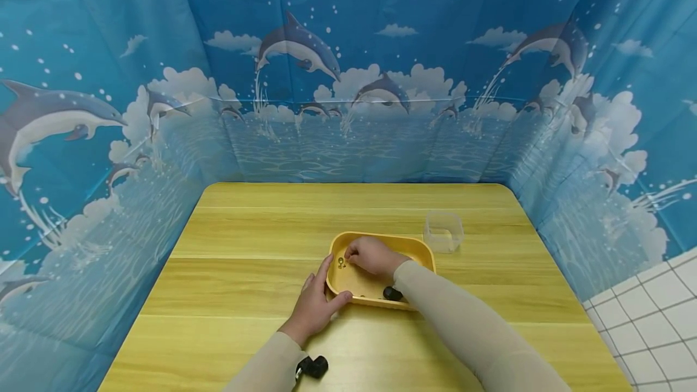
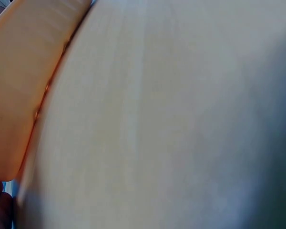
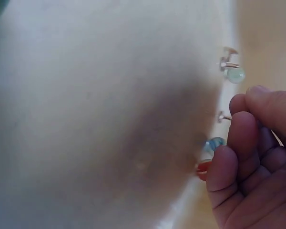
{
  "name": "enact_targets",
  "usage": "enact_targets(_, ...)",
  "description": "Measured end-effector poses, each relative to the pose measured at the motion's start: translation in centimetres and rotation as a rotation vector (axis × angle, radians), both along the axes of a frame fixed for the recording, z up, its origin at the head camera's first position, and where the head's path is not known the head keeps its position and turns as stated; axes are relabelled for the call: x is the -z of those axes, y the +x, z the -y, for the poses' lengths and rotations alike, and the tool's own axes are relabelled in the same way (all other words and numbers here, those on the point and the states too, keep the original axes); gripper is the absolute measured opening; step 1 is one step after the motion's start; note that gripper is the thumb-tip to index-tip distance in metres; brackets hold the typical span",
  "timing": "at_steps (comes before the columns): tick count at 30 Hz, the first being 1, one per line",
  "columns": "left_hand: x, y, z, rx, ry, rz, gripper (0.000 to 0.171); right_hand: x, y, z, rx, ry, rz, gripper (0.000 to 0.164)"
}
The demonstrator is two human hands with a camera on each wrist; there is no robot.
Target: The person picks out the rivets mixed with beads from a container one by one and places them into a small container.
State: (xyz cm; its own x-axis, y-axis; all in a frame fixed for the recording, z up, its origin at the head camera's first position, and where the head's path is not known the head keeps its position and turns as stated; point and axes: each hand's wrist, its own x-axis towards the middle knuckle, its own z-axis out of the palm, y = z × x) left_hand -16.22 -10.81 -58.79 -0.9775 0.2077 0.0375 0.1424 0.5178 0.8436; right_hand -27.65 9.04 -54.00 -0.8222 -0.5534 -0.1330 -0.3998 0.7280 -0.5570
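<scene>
A shallow yellow tray (image 1: 425, 253) lies on the wooden table. My left hand (image 1: 316, 307) rests against its near left corner, fingers fairly straight along the left side and thumb at the front rim. Inside the tray, my right hand (image 1: 373, 256) reaches down with thumb and fingers drawn together. Just by its fingertips lie a small metal pin (image 3: 222, 116), a bluish glass marble (image 3: 217, 142) and a red piece (image 3: 203, 170). Farther up are a greenish marble (image 3: 236, 75) and another pin (image 3: 231, 65). Whether anything is pinched between the fingertips cannot be made out.
A clear plastic box (image 1: 443, 231) stands behind the tray's far right corner. The yellow wooden table (image 1: 245, 283) extends on all sides, backed by a blue dolphin curtain (image 1: 348, 138). Black wrist cameras sit at both wrists.
</scene>
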Motion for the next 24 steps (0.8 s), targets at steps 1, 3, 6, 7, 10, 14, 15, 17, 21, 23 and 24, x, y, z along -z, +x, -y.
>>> enact_targets(1, 0.0, 0.0, 0.0, 0.002, 0.003, 0.002, 0.092, -0.3, 0.1, -0.1, 0.004, -0.005, 0.010, 0.015)
enact_targets(3, -0.1, 0.1, 0.0, 0.004, 0.008, 0.006, 0.092, -0.9, 0.2, -0.3, 0.010, -0.006, 0.022, 0.016)
enact_targets(6, -0.2, 0.1, 0.0, 0.003, 0.009, 0.006, 0.093, -2.1, 0.3, -0.6, 0.018, 0.006, 0.036, 0.017)
enact_targets(7, -0.2, 0.1, 0.0, 0.000, 0.008, 0.004, 0.093, -2.5, 0.3, -0.7, 0.026, 0.012, 0.040, 0.018)
enact_targets(10, -0.2, 0.1, 0.0, -0.006, 0.000, 0.005, 0.093, -3.7, 0.3, -1.2, 0.040, 0.023, 0.040, 0.018)
enact_targets(14, -0.3, 0.0, -0.1, -0.011, -0.007, 0.013, 0.093, -4.9, 0.0, -2.3, 0.059, -0.001, 0.061, 0.021)
enact_targets(15, -0.3, 0.0, -0.1, -0.012, -0.007, 0.014, 0.094, -5.2, -0.1, -2.6, 0.065, -0.013, 0.069, 0.022)
enact_targets(17, -0.3, 0.0, -0.1, -0.015, -0.007, 0.017, 0.094, -5.9, -0.3, -3.3, 0.080, -0.037, 0.081, 0.024)
enact_targets(21, -0.2, 0.0, -0.1, -0.018, -0.002, 0.024, 0.094, -7.0, -0.7, -4.8, 0.116, -0.060, 0.061, 0.025)
enact_targets(23, -0.2, 0.0, -0.1, -0.020, 0.001, 0.026, 0.094, -7.4, -1.0, -5.8, 0.136, -0.067, 0.044, 0.025)
enact_targets(24, -0.2, 0.0, -0.1, -0.019, 0.003, 0.026, 0.094, -7.6, -1.2, -6.3, 0.145, -0.069, 0.036, 0.024)
